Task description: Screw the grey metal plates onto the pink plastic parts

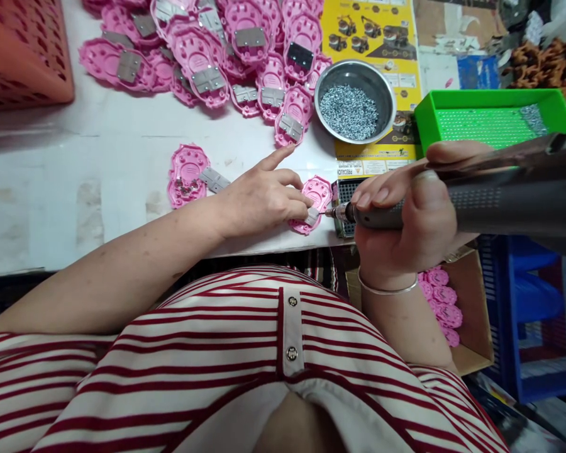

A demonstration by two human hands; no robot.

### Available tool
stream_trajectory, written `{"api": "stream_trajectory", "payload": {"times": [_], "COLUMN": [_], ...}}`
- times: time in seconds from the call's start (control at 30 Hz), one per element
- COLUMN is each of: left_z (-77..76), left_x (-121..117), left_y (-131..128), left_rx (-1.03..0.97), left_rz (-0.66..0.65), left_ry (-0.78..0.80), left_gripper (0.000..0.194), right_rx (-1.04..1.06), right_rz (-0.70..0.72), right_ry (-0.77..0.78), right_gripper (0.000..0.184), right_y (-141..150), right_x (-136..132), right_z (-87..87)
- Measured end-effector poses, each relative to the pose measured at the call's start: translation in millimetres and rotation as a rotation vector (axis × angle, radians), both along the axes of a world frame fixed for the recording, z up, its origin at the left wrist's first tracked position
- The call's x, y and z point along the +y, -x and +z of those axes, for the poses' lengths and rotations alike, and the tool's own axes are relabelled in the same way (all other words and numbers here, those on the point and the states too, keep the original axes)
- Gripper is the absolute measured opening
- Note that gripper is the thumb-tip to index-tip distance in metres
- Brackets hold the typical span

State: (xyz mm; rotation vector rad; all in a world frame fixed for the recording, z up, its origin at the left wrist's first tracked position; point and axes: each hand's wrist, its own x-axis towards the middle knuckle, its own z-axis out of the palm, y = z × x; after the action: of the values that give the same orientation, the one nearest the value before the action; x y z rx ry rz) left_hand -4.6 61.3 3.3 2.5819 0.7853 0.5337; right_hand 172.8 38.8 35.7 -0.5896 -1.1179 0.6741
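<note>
My right hand (405, 220) is wrapped around a dark electric screwdriver (471, 198), which lies nearly level. Its bit reaches the grey cover plate (312, 217) on a small pink plastic casing (318, 192). My left hand (264, 195) holds that casing down on the table with its curled fingers. The left index finger stretches out toward another pink casing (295, 113) with a metal-coloured plate. Left of this hand lie a pink casing with small metal parts (188, 167) and a loose grey plate (214, 180), partly beside my wrist.
A steel bowl (389, 94) of small screws stands behind the casing. Several plated pink casings (198, 56) are heaped at the back. A green tray (495, 97) sits right, an orange basket (28, 50) left. Below right, a cardboard box (474, 314) holds pink parts beside blue crates (504, 314).
</note>
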Motion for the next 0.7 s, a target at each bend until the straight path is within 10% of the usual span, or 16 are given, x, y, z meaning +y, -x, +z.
{"api": "stream_trajectory", "payload": {"times": [0.7], "left_z": [-1.2], "left_x": [-3.3], "left_y": [-1.9], "left_rx": [0.09], "left_rz": [-0.012], "left_ry": [-0.18], "left_gripper": [0.03], "right_rx": [-0.263], "right_rz": [-0.081], "right_ry": [0.122], "right_gripper": [0.024], "right_y": [0.0], "right_x": [-0.7], "right_z": [-6.2]}}
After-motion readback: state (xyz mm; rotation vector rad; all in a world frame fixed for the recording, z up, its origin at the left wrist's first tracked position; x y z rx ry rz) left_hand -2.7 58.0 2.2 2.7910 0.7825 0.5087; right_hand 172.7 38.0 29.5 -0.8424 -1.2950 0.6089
